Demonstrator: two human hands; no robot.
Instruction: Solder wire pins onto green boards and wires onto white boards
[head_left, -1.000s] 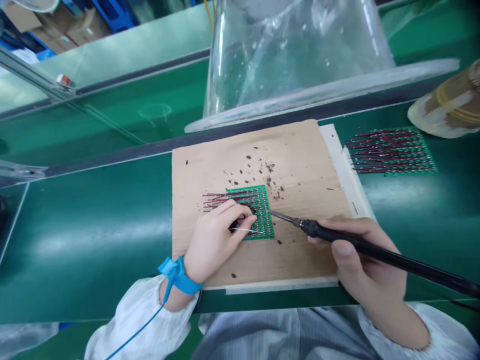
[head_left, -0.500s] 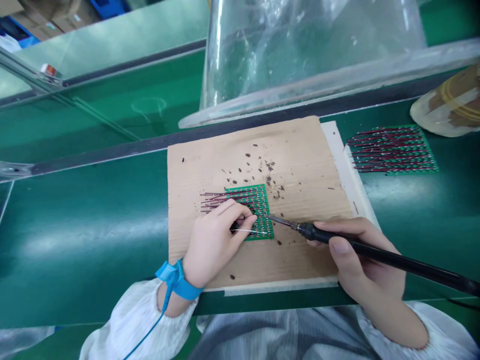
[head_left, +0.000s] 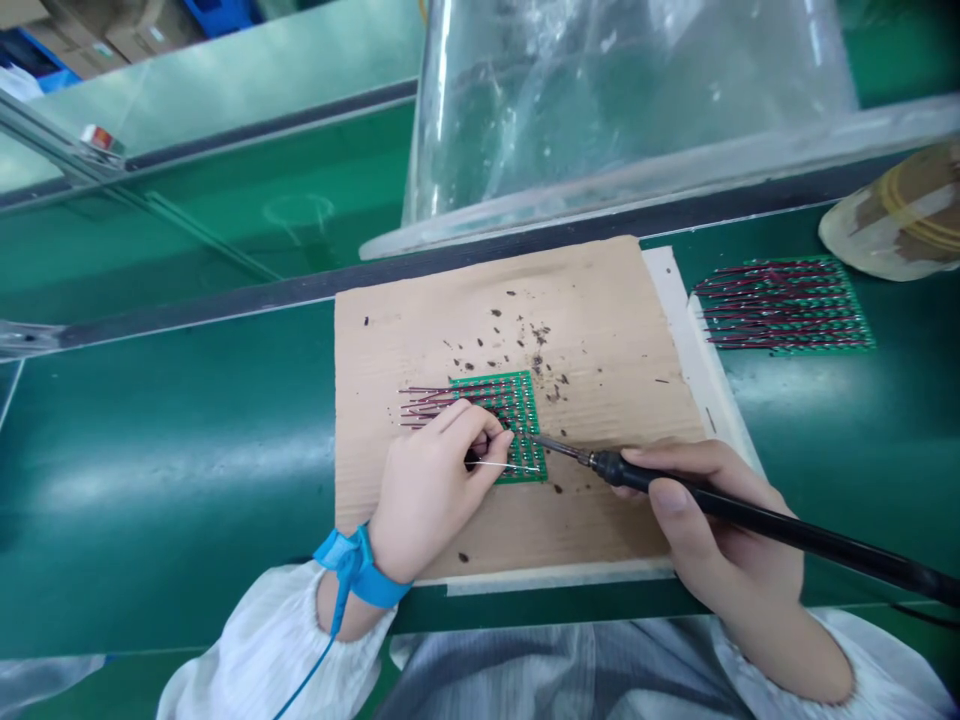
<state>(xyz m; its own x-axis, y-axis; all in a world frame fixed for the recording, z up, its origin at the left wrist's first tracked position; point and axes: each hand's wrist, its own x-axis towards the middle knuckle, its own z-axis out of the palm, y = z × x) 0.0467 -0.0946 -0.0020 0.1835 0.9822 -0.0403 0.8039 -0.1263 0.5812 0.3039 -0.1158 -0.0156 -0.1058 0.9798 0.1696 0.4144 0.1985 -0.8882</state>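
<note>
A green circuit board (head_left: 525,405) lies on the cardboard, with rows of shiny solder joints and several dark red wires (head_left: 420,400) sticking out to its left. My left hand (head_left: 431,480) rests over the board's lower left part, thumb and forefinger pinched on what looks like the end of a dark red wire at the pads. From under that thumb a thin silvery strand, like solder wire (head_left: 517,467), runs across the board. In my right hand (head_left: 720,520) is a black-handled soldering iron (head_left: 675,485). Its tip meets the board just right of my left fingertips.
Dark specks dot the cardboard sheet (head_left: 420,330). A second wired circuit board (head_left: 787,305) lies to the right, near a taped brown container (head_left: 900,215). Behind the bench stands a clear plastic screen (head_left: 630,120). A blue wrist strap (head_left: 364,570) with a cord circles my left wrist.
The soldering iron and my right hand have shifted slightly left, the tip reaching further onto the board. My left hand keeps its pinch nearly in place.
</note>
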